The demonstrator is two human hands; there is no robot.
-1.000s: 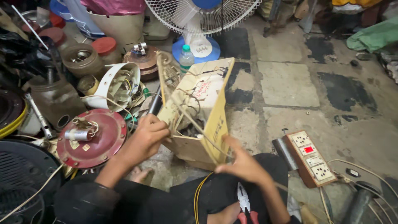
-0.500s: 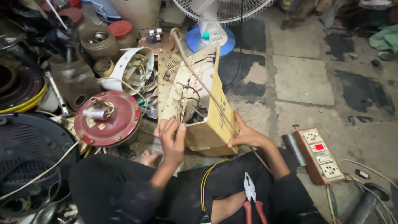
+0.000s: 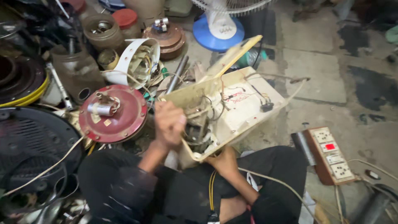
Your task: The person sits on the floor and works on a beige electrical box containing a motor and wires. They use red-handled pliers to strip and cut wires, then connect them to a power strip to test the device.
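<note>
Cream housing (image 3: 244, 108), open side up over the floor (image 3: 315, 79), long axis running from lap to upper right. Left hand (image 3: 169, 123) fingers grip its near-left wall; right hand (image 3: 226, 161) fingers clasp its underside beside red motor cover (image 3: 112, 114).

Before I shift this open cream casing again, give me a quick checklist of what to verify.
1. Left hand has a grip on the cream casing, at its near wall: ok.
2. Right hand supports the casing's lower edge from beneath: ok.
3. Loose wires inside lie free of the fingers: cannot tell.
4. Red motor cover sits apart from the casing's left corner: not ok, it is close.
5. Power strip on the floor stays out of the casing's path: ok.
</note>
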